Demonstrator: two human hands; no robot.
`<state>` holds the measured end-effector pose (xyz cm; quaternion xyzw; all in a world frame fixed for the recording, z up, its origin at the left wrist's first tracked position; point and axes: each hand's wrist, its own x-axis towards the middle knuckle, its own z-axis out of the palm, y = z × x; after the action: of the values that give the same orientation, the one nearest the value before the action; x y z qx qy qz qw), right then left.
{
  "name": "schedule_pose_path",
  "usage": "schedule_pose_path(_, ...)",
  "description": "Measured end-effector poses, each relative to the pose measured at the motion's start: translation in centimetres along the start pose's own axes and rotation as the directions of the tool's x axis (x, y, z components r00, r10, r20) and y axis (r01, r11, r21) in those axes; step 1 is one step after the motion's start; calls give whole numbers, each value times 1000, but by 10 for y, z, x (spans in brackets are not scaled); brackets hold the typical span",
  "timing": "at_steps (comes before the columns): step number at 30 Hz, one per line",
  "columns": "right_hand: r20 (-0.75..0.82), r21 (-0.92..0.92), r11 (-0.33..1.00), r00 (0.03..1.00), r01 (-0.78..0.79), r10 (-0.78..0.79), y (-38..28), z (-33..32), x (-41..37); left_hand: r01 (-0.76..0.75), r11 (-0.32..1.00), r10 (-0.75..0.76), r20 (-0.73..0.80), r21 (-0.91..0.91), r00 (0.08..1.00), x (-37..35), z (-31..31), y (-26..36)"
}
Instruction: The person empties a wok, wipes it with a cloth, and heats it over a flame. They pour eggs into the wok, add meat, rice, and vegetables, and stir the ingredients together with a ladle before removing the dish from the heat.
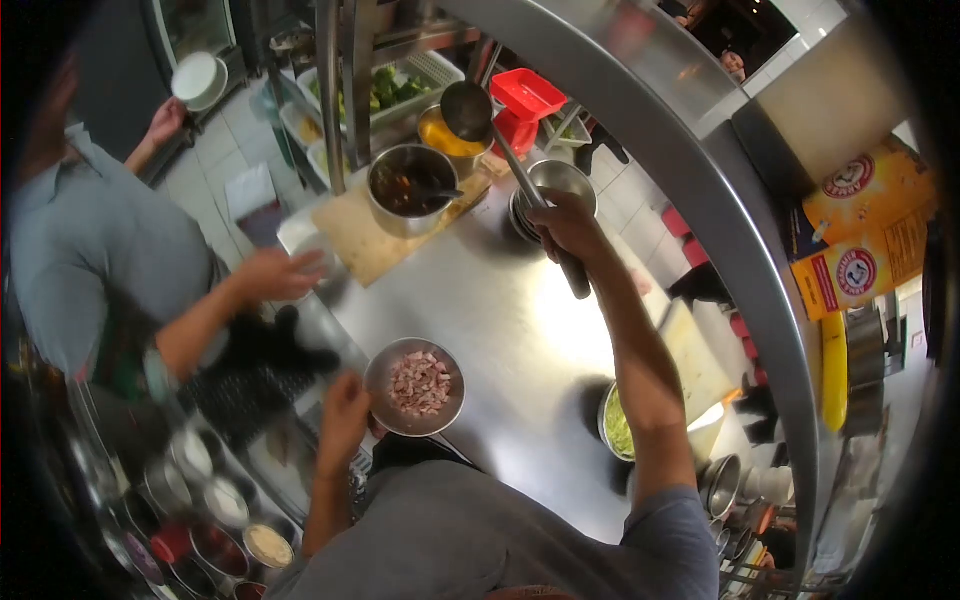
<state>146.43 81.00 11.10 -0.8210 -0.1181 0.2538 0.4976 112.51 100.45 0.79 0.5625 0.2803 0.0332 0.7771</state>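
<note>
My right hand is wrapped around the long handle of a ladle. The ladle's dark round bowl hangs over a pot of yellow liquid. My left hand is closed at the left rim of a metal bowl, its fingers partly hidden under the edge. Chopped pinkish meat fills the bottom of this bowl, close against my body. Beyond it, a pot of dark sauce with a utensil in it stands on a wooden board.
Another person stands at left, one hand reaching toward the steel table, the other holding white bowls. Stacked metal bowls, red trays and a bowl of shredded greens surround the table. A steel shelf edge arches overhead.
</note>
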Motion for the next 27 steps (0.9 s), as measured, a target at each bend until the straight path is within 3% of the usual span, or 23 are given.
schedule_pose_path(9, -37, -189, 982, 999, 24, -32, -5, 17, 27, -12, 1000, 11, -23, -12, 1000, 16, -22, -8)
schedule_pose_path(15, -6, -220, 975, 1000, 28, -30, -5, 18, 36, -27, 998, 26, -16, -62, 1000, 17, -14, 4)
schedule_pose_path(18, 6, -151, 988, 1000, 3, -3, -10, 19, 33, -33, 999, 32, -35, -26, 999, 18, -14, 4)
schedule_pose_path(21, 48, -55, 995, 995, -88, 90, -16, 20, 34, -31, 999, 30, -36, -24, 999, 18, -14, 4)
schedule_pose_path(24, 151, 188, 951, 964, -246, 220, -15, 12, 43, -34, 999, 33, -23, -27, 999, 17, -15, 4)
schedule_pose_path(27, 279, 659, 644, 921, -389, 272, 0, 8, 57, -47, 999, 46, -29, -28, 999, 18, -18, 1)
